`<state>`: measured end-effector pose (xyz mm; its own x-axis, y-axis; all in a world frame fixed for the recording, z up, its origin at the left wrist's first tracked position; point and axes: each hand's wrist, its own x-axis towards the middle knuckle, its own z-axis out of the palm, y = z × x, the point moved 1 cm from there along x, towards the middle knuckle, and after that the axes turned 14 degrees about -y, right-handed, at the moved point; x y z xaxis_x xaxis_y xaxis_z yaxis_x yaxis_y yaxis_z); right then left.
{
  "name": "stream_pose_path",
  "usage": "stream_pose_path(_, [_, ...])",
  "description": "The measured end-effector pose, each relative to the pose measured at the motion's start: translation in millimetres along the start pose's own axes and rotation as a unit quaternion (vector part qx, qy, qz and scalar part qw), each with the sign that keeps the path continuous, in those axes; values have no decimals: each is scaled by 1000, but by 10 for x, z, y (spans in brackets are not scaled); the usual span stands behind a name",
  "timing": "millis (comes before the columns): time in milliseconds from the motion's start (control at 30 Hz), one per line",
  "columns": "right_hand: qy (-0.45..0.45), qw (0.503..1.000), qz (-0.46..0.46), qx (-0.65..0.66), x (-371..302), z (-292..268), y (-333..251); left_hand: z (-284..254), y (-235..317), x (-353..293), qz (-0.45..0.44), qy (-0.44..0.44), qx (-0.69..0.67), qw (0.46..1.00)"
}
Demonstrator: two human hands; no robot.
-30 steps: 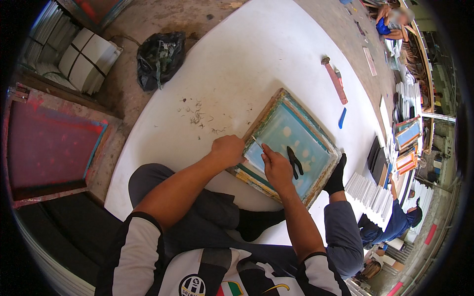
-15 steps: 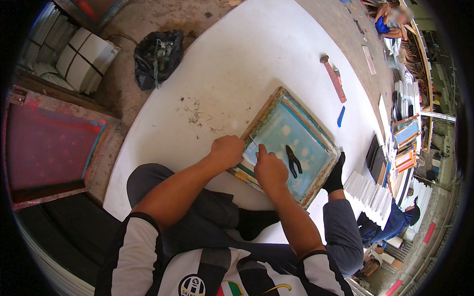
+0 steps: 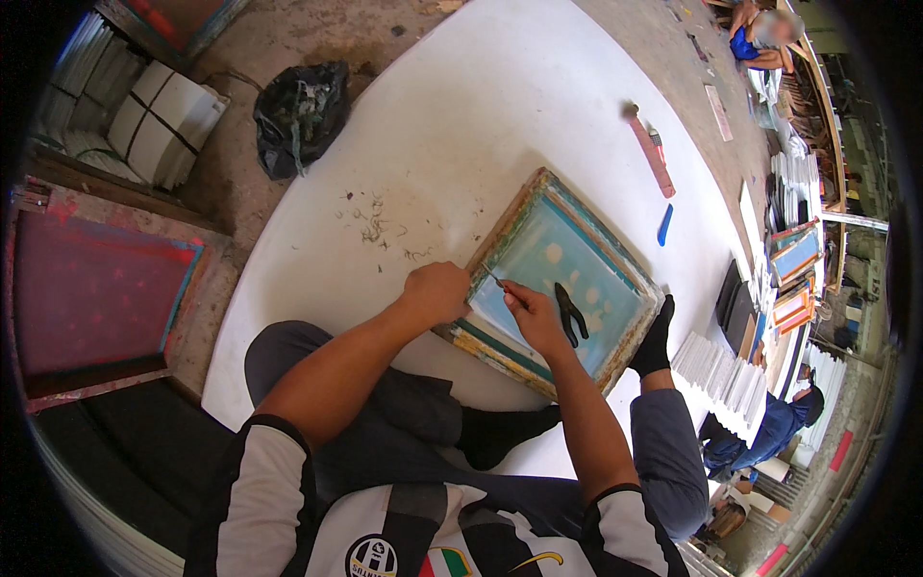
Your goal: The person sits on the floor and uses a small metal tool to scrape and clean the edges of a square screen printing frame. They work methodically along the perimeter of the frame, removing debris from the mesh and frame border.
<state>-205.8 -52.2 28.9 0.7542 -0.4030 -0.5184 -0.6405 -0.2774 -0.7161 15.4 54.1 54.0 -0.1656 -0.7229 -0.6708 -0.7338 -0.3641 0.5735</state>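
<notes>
A wooden-framed printing screen (image 3: 508,223) with light blue mesh lies tilted across the white board before me. My left hand (image 3: 437,291) is closed on the frame's left corner, its fingertips partly hidden. In my right hand (image 3: 535,317), the fingers pinch a thin, slim tool with a narrow metal shaft (image 3: 494,279), whose exact kind I cannot make out. Its tip points at the inner edge of the frame, close to my left hand. Black-handled pliers (image 3: 570,312) rest on the mesh, just right of my right hand.
Thin scraps (image 3: 370,223) are scattered left of the frame. Beyond it lie a hammer (image 3: 654,163) and a blue strip-like tool (image 3: 664,225). A black plastic bag (image 3: 300,120) sits at the board's left edge. A reddish screen (image 3: 101,288) stands far left. Other people are at right.
My right hand has turned and lifted slightly, with the thin tool now lying flatter toward the frame edge. My left hand and the frame have shifted a little left.
</notes>
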Motion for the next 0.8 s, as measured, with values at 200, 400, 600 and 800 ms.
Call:
stream_pose_path(200, [-122, 910, 167, 360, -35, -192, -281, 21, -31, 27, -6, -14, -2, 1000])
stream_pose_path(400, [-79, 917, 170, 351, -95, -109, -398, 53, -51, 51, -13, -11, -12, 1000])
stream_pose_path(600, [57, 994, 83, -53, -246, 71, -518, 15, -14, -43, -31, -45, 4, 998])
stream_pose_path(800, [76, 982, 96, -145, -295, 65, -697, 30, -1, -25, -28, -58, 16, 998])
